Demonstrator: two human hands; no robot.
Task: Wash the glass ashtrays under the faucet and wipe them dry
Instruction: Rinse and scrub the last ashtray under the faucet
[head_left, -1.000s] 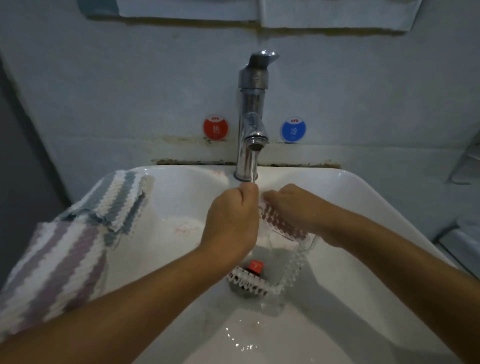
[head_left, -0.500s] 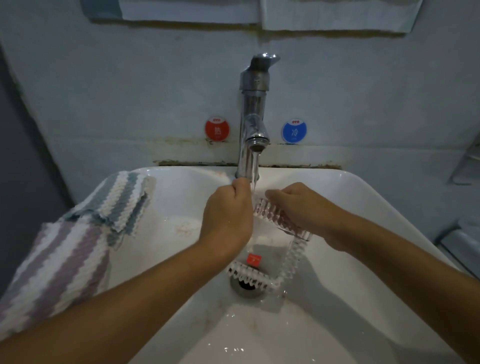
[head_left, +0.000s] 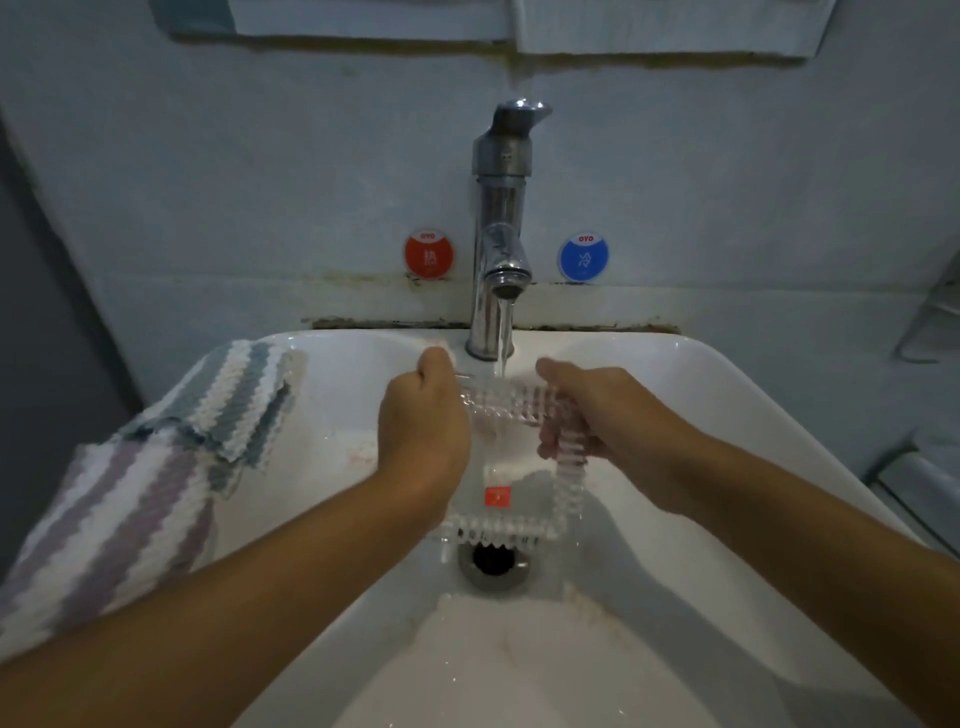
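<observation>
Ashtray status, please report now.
Left hand and right hand both grip the glass ashtray. Faucet water hits its far rim. Nothing in the way.

- The scene is taken by a single head-worn wide-angle camera, aimed forward and steeply down into a white ceramic basin (head_left: 737, 395).
- The chrome single-lever faucet (head_left: 501, 228) is met almost head-on near the frame's centre, against a pale wall marked by a round red sticker (head_left: 428, 255) and a round blue sticker (head_left: 583, 257).
- Both forearms are seen entering from the bottom corners, close to the lens.
- Straight edges are bowed toward the borders by the wide lens.
- No second view is supplied.
</observation>
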